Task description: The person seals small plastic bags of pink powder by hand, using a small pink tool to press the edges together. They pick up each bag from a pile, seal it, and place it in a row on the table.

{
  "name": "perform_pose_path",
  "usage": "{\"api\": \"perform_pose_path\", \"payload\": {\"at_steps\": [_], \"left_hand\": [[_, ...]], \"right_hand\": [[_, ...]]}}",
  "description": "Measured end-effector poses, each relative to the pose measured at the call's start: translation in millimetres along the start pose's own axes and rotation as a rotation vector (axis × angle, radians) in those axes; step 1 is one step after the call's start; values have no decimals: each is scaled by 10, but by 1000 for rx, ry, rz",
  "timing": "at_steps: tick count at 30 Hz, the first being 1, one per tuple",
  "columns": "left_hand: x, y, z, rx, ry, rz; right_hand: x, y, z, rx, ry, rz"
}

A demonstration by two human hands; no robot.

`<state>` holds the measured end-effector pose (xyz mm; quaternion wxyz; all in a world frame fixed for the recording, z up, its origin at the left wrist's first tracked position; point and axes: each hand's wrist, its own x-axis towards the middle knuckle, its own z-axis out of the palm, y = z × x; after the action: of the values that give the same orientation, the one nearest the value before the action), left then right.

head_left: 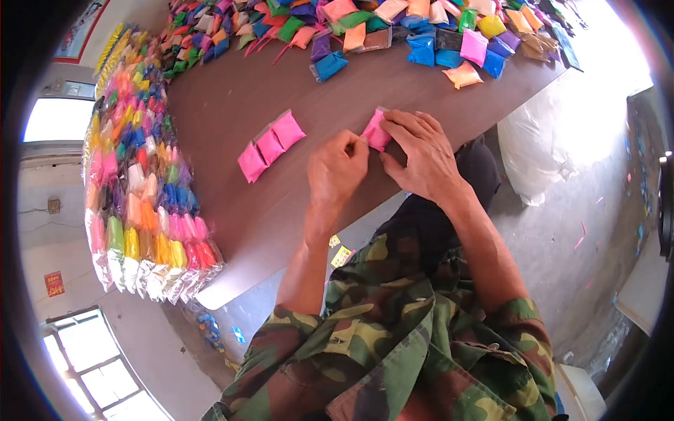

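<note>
Between my two hands, near the table's front edge, lies a small pink packet (376,131) in clear wrapping. My left hand (339,167) is closed, its fingertips pinched at the packet's left edge. My right hand (421,151) rests over the packet's right side, fingers spread and bent, the index fingertip touching it. Part of the packet is hidden under those fingers. To the left, a joined row of three pink packets (270,145) lies on the brown tabletop (225,98), apart from my hands.
Many coloured packets (421,49) are heaped along the table's far side. Bundles of long, multicoloured bags (140,203) are stacked at its left end. A large white plastic sack (537,140) stands on the floor to the right. Scraps lie on the floor.
</note>
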<state>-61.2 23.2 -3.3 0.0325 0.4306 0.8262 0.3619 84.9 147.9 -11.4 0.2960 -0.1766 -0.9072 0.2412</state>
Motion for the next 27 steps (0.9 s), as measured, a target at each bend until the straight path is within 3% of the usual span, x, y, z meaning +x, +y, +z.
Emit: {"api": "perform_pose_path", "payload": {"at_steps": [5, 8, 11, 15, 27], "left_hand": [[149, -121, -121, 21, -86, -90], [110, 20, -135, -59, -57, -65], [110, 79, -62, 78, -55, 8], [208, -135, -144, 101, -6, -86], [-748, -404, -565, 19, 149, -36]], "right_hand": [[-1, 0, 8, -2, -1, -6], [-4, 0, 7, -6, -10, 8], [-1, -5, 4, -6, -7, 0], [19, 15, -2, -8, -10, -12], [23, 0, 54, -188, 127, -2]]}}
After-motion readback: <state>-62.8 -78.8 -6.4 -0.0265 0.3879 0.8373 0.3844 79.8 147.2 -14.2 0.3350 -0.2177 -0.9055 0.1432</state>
